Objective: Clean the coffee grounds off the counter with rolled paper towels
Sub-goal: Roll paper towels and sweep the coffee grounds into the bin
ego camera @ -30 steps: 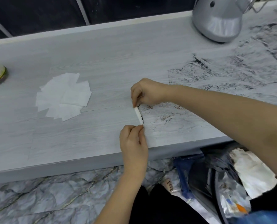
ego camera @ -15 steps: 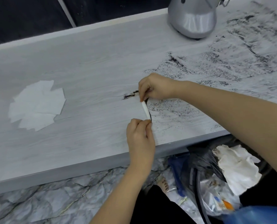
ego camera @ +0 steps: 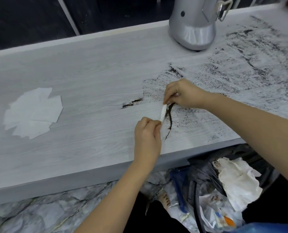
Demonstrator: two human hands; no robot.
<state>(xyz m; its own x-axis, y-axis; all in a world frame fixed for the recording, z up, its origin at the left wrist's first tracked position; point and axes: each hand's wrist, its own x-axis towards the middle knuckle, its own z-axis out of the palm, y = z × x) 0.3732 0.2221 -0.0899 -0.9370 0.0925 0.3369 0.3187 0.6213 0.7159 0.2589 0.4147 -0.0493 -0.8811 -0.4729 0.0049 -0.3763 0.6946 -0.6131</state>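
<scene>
Two hands: left hand (ego camera: 146, 132) and right hand (ego camera: 181, 94), fingers pinching opposite ends of rolled paper towel (ego camera: 163, 112) on bench (ego camera: 89, 78). Coffee grounds (ego camera: 169, 115) ridged just beside roll. Risk: uneven pressure lets grounds slip underneath, smearing.
</scene>
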